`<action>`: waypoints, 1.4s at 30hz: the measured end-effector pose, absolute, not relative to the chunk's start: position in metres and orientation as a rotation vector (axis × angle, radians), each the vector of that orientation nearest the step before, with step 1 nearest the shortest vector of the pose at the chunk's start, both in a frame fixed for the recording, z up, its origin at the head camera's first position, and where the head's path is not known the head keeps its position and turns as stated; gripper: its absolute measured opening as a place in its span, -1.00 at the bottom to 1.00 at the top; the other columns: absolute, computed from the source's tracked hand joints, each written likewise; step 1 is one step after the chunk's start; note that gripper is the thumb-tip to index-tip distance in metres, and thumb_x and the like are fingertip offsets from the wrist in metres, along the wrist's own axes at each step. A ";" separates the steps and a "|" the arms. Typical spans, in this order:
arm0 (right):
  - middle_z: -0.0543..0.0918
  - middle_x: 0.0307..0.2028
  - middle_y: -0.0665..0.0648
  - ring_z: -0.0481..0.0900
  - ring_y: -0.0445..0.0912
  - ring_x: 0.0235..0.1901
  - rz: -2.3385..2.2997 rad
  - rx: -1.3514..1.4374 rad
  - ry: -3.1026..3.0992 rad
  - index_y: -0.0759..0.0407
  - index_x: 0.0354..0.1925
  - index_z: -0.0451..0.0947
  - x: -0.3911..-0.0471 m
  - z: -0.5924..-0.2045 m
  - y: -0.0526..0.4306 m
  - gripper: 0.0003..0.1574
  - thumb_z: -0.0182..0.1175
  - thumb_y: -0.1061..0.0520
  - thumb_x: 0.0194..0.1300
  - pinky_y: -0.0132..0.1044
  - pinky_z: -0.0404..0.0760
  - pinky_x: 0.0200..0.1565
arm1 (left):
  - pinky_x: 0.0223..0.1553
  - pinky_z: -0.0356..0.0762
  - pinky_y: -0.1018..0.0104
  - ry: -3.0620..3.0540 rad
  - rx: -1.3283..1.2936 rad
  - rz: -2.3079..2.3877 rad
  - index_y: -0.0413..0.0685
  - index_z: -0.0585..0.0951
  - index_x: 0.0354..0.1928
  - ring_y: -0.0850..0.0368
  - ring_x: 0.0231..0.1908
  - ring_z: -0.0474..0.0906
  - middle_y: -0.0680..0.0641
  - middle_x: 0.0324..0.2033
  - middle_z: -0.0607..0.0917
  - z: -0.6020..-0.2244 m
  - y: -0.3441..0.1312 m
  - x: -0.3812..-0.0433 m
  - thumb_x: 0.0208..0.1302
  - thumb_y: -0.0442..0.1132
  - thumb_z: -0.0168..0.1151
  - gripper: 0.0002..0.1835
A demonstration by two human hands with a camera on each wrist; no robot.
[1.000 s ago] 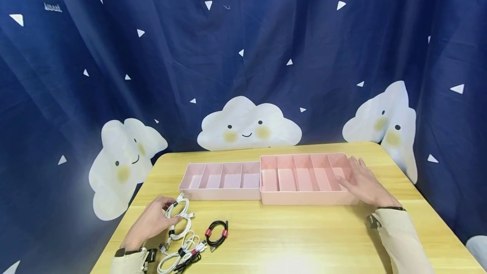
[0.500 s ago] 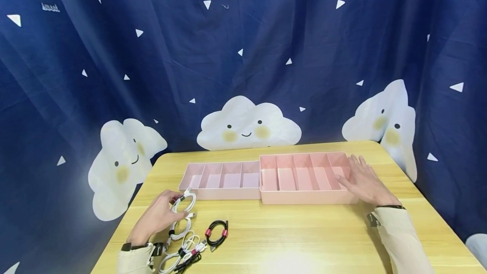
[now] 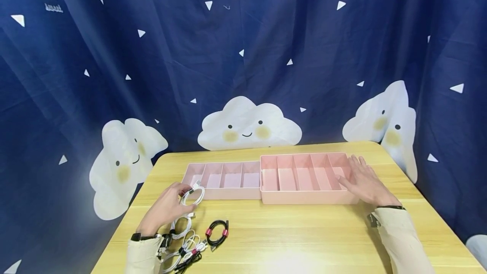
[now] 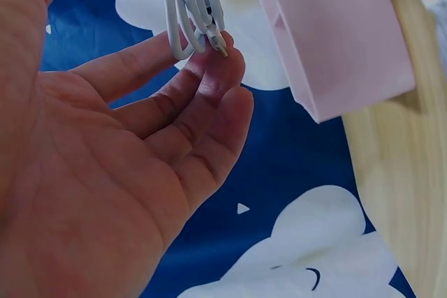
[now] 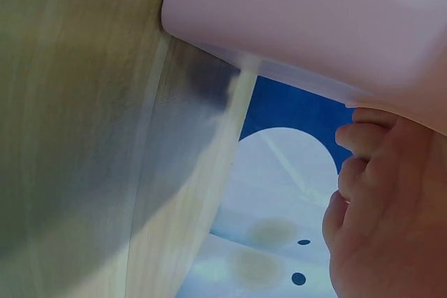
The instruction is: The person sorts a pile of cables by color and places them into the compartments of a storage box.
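My left hand (image 3: 167, 208) pinches a coiled white charging cable (image 4: 174, 8) between thumb and fingers. The coil is bound with a dark tie, and its plug end points up. In the head view it hangs at the front left corner of a lilac divided box (image 3: 232, 194), overlapping the front wall. My right hand (image 3: 367, 185) rests along the right end of a larger pink divided box (image 3: 310, 198), fingers stretched along the outside and thumb over the rim. From the right wrist view, the fingertips (image 5: 363, 137) lie against the outer wall.
Below the left hand lie another white coil (image 3: 190, 226), a tangle of white cable (image 3: 192, 240) and a short black cable (image 3: 189, 261). A black coil with red ties (image 3: 225, 232) sits to their right. A patterned blue curtain (image 3: 243, 75) hangs behind the wooden table (image 3: 289, 236).
My left hand has lifted the white cable coil away from the others and carried it up and right to the lilac box's front corner. My right hand has stayed on the pink box.
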State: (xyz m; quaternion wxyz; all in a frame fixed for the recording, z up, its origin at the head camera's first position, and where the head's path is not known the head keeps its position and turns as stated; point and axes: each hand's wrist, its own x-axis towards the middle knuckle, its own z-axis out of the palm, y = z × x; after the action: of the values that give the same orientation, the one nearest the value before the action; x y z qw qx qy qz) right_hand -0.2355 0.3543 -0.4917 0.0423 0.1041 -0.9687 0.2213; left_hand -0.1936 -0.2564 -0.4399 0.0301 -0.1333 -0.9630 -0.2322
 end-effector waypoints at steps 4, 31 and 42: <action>-0.13 0.55 0.64 -0.26 0.55 0.56 0.677 0.319 -2.971 0.54 0.58 -0.17 -0.235 -0.491 0.354 0.21 -0.01 -0.35 0.52 0.51 -0.09 0.45 | -0.14 0.51 0.25 -2.956 -0.451 -0.734 -0.08 0.68 0.06 0.14 -0.17 0.49 0.01 -0.17 0.65 -0.436 -0.251 -0.197 0.08 -0.03 0.53 -0.49; -0.14 0.55 0.65 -0.26 0.55 0.56 0.720 0.329 -2.957 0.55 0.57 -0.21 -0.234 -0.491 0.353 0.22 0.00 -0.33 0.53 0.51 -0.11 0.45 | -0.02 0.60 0.11 -2.861 -0.646 -0.669 -0.21 0.69 0.07 0.08 -0.09 0.56 -0.08 -0.11 0.71 -0.407 -0.206 -0.220 0.03 -0.08 0.54 -0.44; -0.10 0.54 0.66 -0.20 0.56 0.55 0.717 0.337 -2.923 0.58 0.56 -0.15 -0.232 -0.492 0.353 0.20 0.02 -0.31 0.52 0.52 -0.06 0.44 | -0.04 0.58 0.24 -2.815 -0.743 -0.659 -0.13 0.70 0.13 0.15 -0.11 0.56 -0.04 -0.08 0.72 -0.404 -0.186 -0.229 0.02 -0.08 0.56 -0.41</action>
State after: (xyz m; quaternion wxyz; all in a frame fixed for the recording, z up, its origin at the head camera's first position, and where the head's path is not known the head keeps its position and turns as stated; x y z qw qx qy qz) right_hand -0.2324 0.3531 -0.4917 0.0566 0.1110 -0.9637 0.2363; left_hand -0.2292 -0.1857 -0.4041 0.0780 -0.2481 -0.9402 -0.2200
